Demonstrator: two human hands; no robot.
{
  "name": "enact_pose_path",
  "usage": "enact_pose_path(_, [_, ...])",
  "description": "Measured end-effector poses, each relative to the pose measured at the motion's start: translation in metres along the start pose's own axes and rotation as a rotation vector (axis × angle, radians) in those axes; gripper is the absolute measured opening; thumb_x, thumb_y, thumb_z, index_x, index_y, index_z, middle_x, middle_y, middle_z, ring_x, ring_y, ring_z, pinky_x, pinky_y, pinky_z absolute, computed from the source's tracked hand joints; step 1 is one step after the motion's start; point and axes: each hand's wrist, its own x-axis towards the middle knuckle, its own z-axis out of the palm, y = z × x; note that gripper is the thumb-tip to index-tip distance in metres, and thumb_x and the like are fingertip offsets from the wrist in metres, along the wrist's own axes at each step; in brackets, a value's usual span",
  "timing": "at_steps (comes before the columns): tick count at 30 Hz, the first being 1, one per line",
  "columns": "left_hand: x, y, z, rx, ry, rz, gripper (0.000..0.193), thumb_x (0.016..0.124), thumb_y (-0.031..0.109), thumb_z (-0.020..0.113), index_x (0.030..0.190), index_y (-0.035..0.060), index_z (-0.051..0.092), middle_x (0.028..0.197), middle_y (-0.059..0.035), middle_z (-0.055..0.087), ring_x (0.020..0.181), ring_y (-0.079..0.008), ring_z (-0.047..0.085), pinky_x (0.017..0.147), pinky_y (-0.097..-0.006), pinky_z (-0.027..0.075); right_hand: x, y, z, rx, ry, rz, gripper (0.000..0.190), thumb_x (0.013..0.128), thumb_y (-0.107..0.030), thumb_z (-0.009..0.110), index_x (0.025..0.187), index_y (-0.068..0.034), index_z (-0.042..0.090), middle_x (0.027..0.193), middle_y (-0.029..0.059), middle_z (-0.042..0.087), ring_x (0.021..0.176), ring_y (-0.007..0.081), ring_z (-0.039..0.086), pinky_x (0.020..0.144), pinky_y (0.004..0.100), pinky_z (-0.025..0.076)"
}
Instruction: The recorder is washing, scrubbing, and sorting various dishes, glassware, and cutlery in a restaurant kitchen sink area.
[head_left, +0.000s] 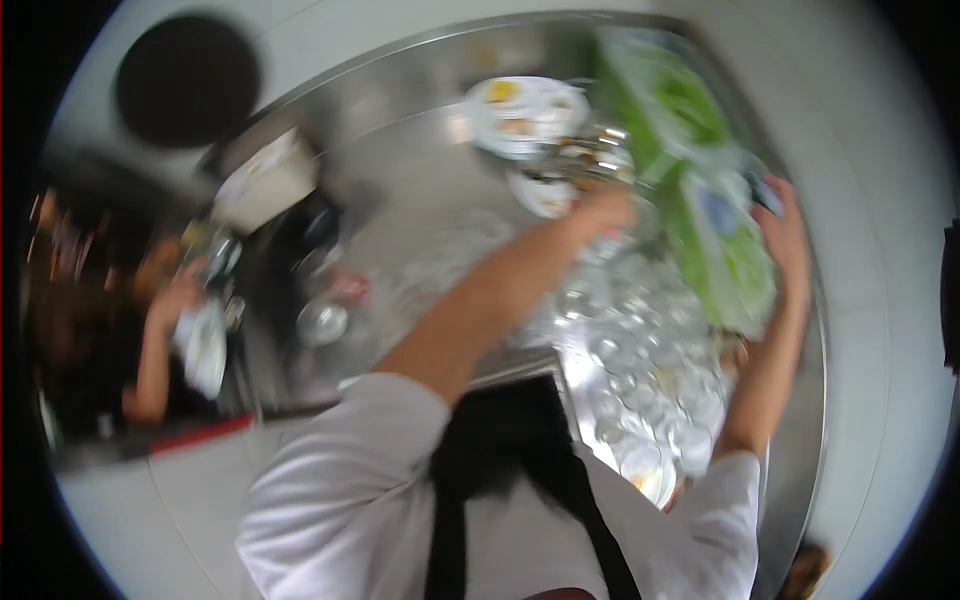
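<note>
The whole picture is blurred by motion. My left hand (609, 211) reaches out over the steel counter (409, 176), beside a small plate with scraps (541, 193) and shiny metal or glass pieces (600, 154). Whether its fingers hold anything is too smeared to tell. At the counter's right side, my right hand (784, 229) is bent around or against a small dark object (763, 193), next to bright green material in clear plastic (724, 247). Its grip is unclear. Many clear glasses (637, 337) stand crowded between my forearms.
A stack of white plates with food scraps (517, 112) sits at the back. To the left are a pale box (266, 180) and a clear glass (326, 322). Another person's hand (176, 296) is at the far left, near a white plate (204, 352). A raised rim (821, 360) borders the counter.
</note>
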Motion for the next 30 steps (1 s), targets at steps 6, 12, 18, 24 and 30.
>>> enact_pose_path(6, [-0.178,0.0,-0.049,-0.51,0.7,0.543,0.035,0.083,0.018,0.069,0.116,0.0067,0.061,0.112,-0.0187,0.06,0.089,-0.0281,0.064,0.083,-0.0399,0.05,-0.047,-0.186,0.022,0.093,-0.305,-0.169,0.048,0.072,0.005,0.06,0.118,-0.007,0.054,0.119,0.0107,0.056,0.112,0.0251,0.054,0.1,0.0326,0.038])
enact_pose_path(12, [-0.445,-0.204,-0.091,0.378,1.191,-0.29,0.042,0.074,-0.003,0.063,0.115,0.0042,0.057,0.105,-0.0164,0.058,0.101,-0.036,0.054,0.089,-0.0459,0.044,-0.081,-0.291,0.184,-0.023,-1.085,-0.327,0.058,0.073,-0.002,0.065,0.13,-0.01,0.052,0.132,0.0193,0.052,0.126,0.0329,0.05,0.104,0.0382,0.041])
enact_pose_path(18, [-0.485,-0.255,-0.108,0.102,1.03,-0.375,0.06,0.072,0.009,0.075,0.125,0.0026,0.05,0.127,-0.0225,0.048,0.118,-0.0411,0.046,0.098,-0.0474,0.041,-0.142,-0.239,0.411,-0.453,-0.575,-0.493,0.075,0.073,-0.023,0.075,0.14,-0.018,0.041,0.149,0.0204,0.032,0.138,0.0406,0.03,0.108,0.0542,0.031])
enact_pose_path(24, [-0.456,-0.287,-0.045,-0.127,1.122,-0.396,0.053,0.067,0.018,0.084,0.111,0.0047,0.057,0.137,-0.0287,0.038,0.129,-0.0462,0.039,0.105,-0.0459,0.038,-0.115,-0.399,0.448,-0.142,-0.651,-0.844,0.027,0.073,-0.018,0.073,0.097,-0.007,0.07,0.147,0.0206,0.031,0.136,0.0439,0.029,0.104,0.0532,0.04])
enact_pose_path(30, [-0.397,-0.308,-0.037,-0.247,1.093,-0.365,0.028,0.069,0.017,0.081,0.078,0.0024,0.06,0.137,-0.03,0.039,0.124,-0.047,0.044,0.102,-0.0464,0.04,-0.038,-0.381,0.507,-0.313,-0.483,-0.458,0.017,0.076,-0.017,0.069,0.088,-0.006,0.075,0.151,0.0183,0.028,0.135,0.0468,0.03,0.098,0.0493,0.048])
